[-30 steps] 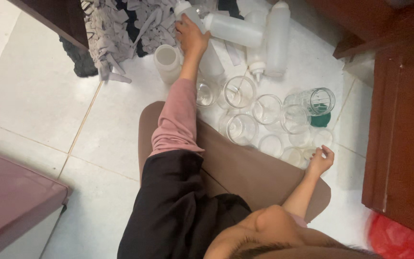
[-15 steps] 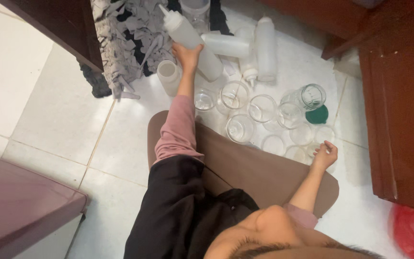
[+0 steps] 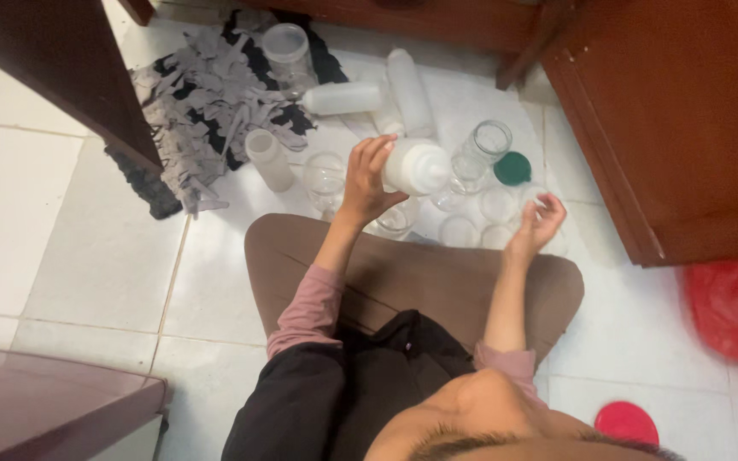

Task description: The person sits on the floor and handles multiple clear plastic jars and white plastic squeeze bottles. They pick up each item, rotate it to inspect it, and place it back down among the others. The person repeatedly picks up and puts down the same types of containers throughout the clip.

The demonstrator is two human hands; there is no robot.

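The left hand (image 3: 367, 181) is wrapped around a white plastic squeeze bottle (image 3: 416, 166), lifted off the floor and lying sideways above the cluster of clear glass jars (image 3: 471, 198). The bottle looks light, soft-walled and probably smooth, so a grip around its mid-body seems the surest hold. The right hand (image 3: 538, 218) hovers half-open, fingers curled, holding nothing, just above the jars near a green lid (image 3: 512, 168). The jars are likely fragile and stand close together, crowding any place to set things down. More white bottles (image 3: 377, 90) lie beyond on the tiled floor (image 3: 70, 205), beside a grey rag rug (image 3: 207, 94) and a white cup (image 3: 268, 159)
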